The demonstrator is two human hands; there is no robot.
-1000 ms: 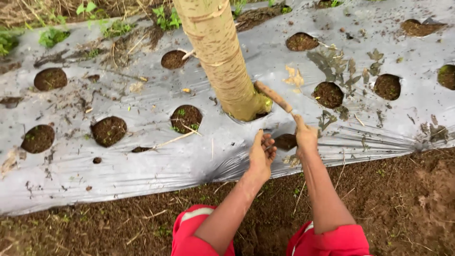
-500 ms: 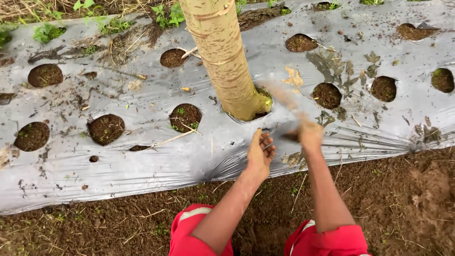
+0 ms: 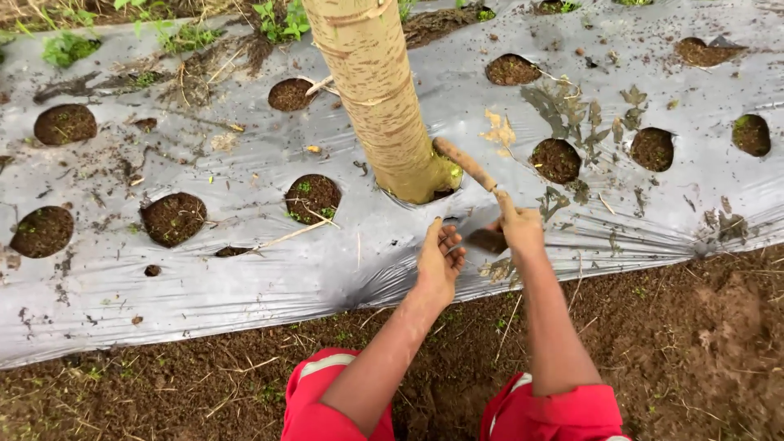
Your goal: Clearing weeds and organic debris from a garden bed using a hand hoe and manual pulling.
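My right hand (image 3: 519,231) grips a short tool with a brown wooden handle (image 3: 465,163); the handle's end points up and left toward the base of a pale trunk (image 3: 377,90). The tool's working end goes down into a planting hole (image 3: 488,240) in the silver plastic mulch sheet (image 3: 245,269) and is hidden. My left hand (image 3: 439,261) rests on the sheet just left of that hole, palm down with the fingers curled at its edge. Both sleeves are red.
The mulch sheet has several round holes filled with dark soil, such as the hole (image 3: 312,197) left of the trunk and another hole (image 3: 556,159) to the right. Bare brown soil (image 3: 694,343) lies along the near edge. Weeds (image 3: 188,33) grow at the far side.
The tool's handle swung down in a blur half a second ago and has come back up toward the trunk. My left hand has stayed beside the hole, and the view has shifted slightly.
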